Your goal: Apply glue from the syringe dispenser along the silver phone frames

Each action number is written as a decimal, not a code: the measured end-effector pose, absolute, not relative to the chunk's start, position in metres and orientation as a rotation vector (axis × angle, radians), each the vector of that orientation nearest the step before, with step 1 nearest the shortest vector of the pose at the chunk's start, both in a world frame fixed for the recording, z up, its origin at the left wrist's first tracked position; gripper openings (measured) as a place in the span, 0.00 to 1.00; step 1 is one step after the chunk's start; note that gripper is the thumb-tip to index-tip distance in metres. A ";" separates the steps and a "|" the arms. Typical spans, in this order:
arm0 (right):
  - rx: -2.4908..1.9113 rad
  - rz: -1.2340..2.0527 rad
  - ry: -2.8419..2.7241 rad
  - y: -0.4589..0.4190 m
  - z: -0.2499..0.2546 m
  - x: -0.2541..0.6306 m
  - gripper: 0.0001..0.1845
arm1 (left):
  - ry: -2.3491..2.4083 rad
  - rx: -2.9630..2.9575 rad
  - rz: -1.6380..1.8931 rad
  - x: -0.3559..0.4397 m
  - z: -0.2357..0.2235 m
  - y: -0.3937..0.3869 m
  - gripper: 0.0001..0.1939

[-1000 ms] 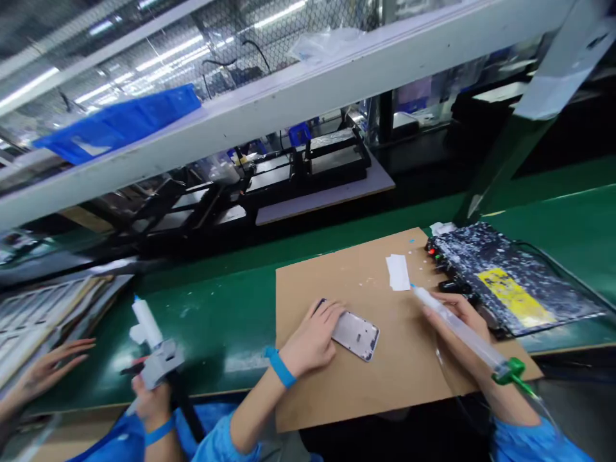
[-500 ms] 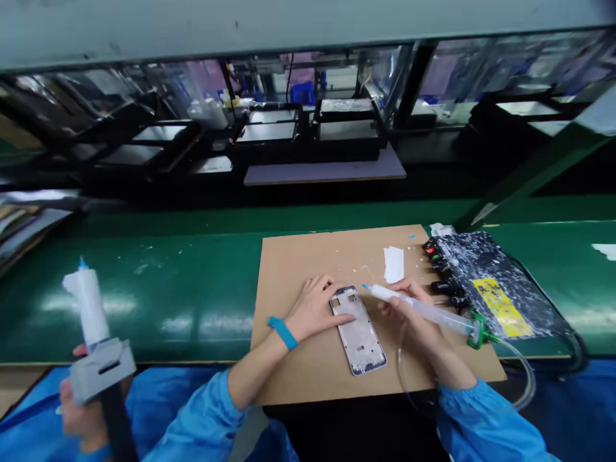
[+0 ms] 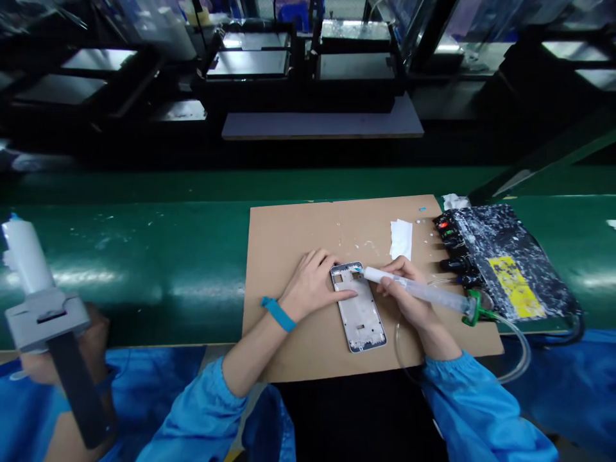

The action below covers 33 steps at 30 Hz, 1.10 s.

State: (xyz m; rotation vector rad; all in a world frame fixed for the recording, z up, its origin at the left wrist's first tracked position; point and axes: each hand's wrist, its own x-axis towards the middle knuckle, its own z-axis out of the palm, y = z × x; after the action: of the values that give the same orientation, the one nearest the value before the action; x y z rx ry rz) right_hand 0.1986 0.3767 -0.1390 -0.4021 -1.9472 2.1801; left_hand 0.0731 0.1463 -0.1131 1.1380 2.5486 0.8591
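Note:
A silver phone frame (image 3: pixel 360 309) lies on a brown cardboard sheet (image 3: pixel 289 237). My left hand (image 3: pixel 312 282) presses on the frame's upper left corner, fingers spread over it. My right hand (image 3: pixel 403 295) grips a clear glue syringe (image 3: pixel 418 292) like a pen. Its blue tip touches the frame's top right corner. A green fitting and a clear hose (image 3: pixel 514 359) run from the syringe's back end. Both my arms wear blue sleeves, and a blue band sits on my left wrist.
A paint-spattered black controller box (image 3: pixel 505 263) with knobs stands right of the cardboard, a white paper scrap (image 3: pixel 401 239) beside it. A co-worker's hand at the left holds a grey glue gun (image 3: pixel 43 308). The green conveyor belt (image 3: pixel 144 256) runs across, with dark fixtures (image 3: pixel 308 64) behind.
The view tilted down onto the bench. The phone frame has been turned upright, lengthwise toward me. The syringe tip came down onto the frame's top right corner.

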 end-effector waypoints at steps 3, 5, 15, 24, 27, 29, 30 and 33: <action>-0.415 2.124 -1.948 0.377 -0.138 0.195 0.26 | 2.575 1.201 0.829 0.070 -0.116 0.148 0.32; -0.400 2.091 -1.942 0.378 -0.138 0.193 0.27 | 2.594 1.245 0.801 0.067 -0.117 0.151 0.33; -0.218 1.900 -1.878 0.398 -0.158 0.179 0.26 | 2.604 1.284 0.868 0.060 -0.128 0.172 0.32; -0.280 1.813 -1.714 0.410 -0.152 0.172 0.15 | 2.603 1.247 0.839 0.067 -0.125 0.189 0.30; -0.374 1.749 -1.646 0.413 -0.156 0.165 0.19 | 2.645 1.248 0.803 0.069 -0.122 0.192 0.30; -0.414 1.760 -1.657 0.415 -0.158 0.163 0.19 | 2.677 1.241 0.766 0.070 -0.120 0.194 0.30; -0.426 1.764 -1.660 0.415 -0.158 0.163 0.19 | 2.690 1.234 0.744 0.071 -0.120 0.195 0.30; -0.454 1.743 -1.658 0.416 -0.159 0.163 0.18 | 2.720 1.216 0.709 0.073 -0.119 0.195 0.32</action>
State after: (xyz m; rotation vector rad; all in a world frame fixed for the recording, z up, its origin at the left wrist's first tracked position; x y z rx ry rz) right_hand 0.1627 0.4159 -0.1589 -0.4543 -1.6579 1.7432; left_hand 0.0727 0.1953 -0.1194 1.2155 2.7204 0.7091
